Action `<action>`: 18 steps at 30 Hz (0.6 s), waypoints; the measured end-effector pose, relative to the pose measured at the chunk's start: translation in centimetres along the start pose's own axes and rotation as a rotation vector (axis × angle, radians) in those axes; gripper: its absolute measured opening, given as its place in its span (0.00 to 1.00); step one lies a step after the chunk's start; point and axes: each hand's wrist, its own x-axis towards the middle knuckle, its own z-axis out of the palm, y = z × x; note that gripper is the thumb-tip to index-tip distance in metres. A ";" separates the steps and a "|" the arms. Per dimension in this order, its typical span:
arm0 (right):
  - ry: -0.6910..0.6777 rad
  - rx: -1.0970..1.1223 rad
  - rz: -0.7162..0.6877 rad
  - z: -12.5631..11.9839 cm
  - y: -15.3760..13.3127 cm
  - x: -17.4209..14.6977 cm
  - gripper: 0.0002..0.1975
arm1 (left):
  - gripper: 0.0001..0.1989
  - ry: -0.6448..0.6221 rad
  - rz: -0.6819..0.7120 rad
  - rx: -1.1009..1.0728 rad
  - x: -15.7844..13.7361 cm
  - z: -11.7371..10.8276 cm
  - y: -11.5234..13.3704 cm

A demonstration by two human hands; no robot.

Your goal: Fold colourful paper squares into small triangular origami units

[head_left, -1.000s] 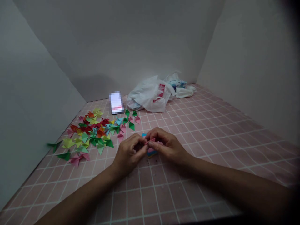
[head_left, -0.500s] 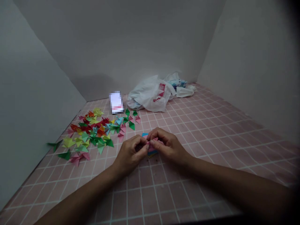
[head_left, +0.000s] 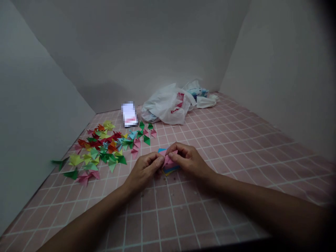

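Note:
A small pink folded paper [head_left: 170, 159] is pinched between my two hands, its folds partly covered by fingers. My left hand [head_left: 147, 168] grips its left corner with thumb and forefinger closed. On the other side, my right hand [head_left: 187, 161] pinches its upper right part. Right under the paper lies a stack of coloured paper sheets [head_left: 170, 171], with blue and yellow edges showing. To the left spreads a pile of folded paper cranes [head_left: 105, 144] in red, green, yellow, pink and blue.
A phone with a lit, blurred screen [head_left: 129, 114] stands behind the cranes. White plastic bags [head_left: 168, 105] lie by the back wall. Pink checked cloth [head_left: 236, 140] covers the surface, with pale walls [head_left: 157, 45] on three sides.
My left fingers have shifted slightly down and left along the pink paper, so more of it shows between my hands. The view has moved a little; the cranes and bags stay put.

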 end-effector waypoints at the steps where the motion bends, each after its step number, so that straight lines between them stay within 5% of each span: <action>1: 0.003 -0.001 -0.002 0.0 0.0 0.0 0.08 | 0.17 0.001 -0.012 -0.015 0.0 0.1 0.0; 18: 0.059 0.072 -0.031 0.2 0.4 -0.3 0.08 | 0.14 0.103 0.050 0.190 -0.3 0.3 0.3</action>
